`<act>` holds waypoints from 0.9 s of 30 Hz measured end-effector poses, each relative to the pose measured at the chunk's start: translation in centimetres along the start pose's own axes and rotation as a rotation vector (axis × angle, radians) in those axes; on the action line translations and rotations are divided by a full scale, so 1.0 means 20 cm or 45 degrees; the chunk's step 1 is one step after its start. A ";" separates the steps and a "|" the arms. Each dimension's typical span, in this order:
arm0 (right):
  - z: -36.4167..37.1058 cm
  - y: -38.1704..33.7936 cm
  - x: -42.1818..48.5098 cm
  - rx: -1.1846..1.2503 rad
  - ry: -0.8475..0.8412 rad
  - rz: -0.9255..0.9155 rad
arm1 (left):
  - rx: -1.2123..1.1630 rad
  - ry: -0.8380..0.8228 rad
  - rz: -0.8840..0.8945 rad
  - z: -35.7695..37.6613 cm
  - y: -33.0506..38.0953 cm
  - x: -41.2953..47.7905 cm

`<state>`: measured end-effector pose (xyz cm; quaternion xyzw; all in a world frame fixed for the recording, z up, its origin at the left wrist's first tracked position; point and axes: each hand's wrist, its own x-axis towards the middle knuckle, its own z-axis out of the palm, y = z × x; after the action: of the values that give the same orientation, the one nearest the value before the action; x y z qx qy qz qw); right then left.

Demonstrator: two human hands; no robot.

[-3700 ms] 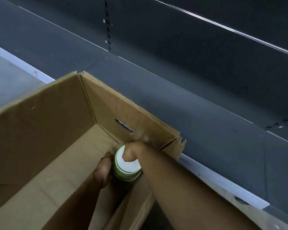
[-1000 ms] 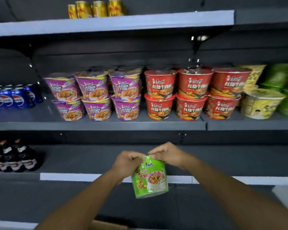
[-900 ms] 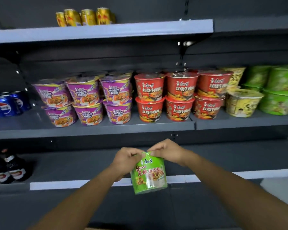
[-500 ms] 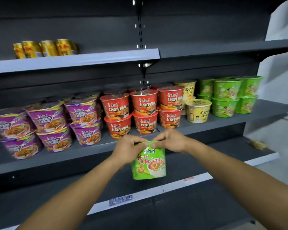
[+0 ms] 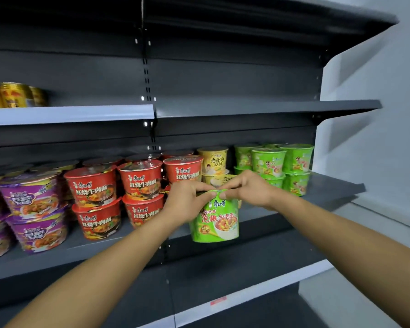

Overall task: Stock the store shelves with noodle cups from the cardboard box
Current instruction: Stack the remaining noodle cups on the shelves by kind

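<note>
Green noodle cup point(image 5: 214, 218) was upright just in front of mid shelf point(image 5: 329, 185), not yet on it. L hand point(image 5: 187, 204) & R hand point(image 5: 249, 188) each pinched its rim. On that shelf, green cups point(image 5: 282, 164), yellow cups point(image 5: 212, 159), red cups point(image 5: 137, 178) & purple cups point(image 5: 31, 197) sat stacked, so most stocking looked done. Box unseen, qty left unknown.
</note>
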<state>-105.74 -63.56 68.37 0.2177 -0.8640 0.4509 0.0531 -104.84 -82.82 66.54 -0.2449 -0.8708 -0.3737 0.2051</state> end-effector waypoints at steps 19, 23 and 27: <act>-0.55 0.25 0.28 -0.201 0.362 -0.217 | 0.090 0.164 0.277 0.27 0.16 0.67; -0.64 0.21 0.37 -0.263 0.481 -0.378 | 0.051 0.322 0.392 0.27 0.16 0.81; -0.72 0.23 0.44 -0.313 0.553 -0.450 | 0.078 0.365 0.378 0.28 0.12 0.93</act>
<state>-117.12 -52.53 75.89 0.2553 -0.8292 0.3627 0.3401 -119.13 -72.14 74.36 -0.3086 -0.7979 -0.3438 0.3871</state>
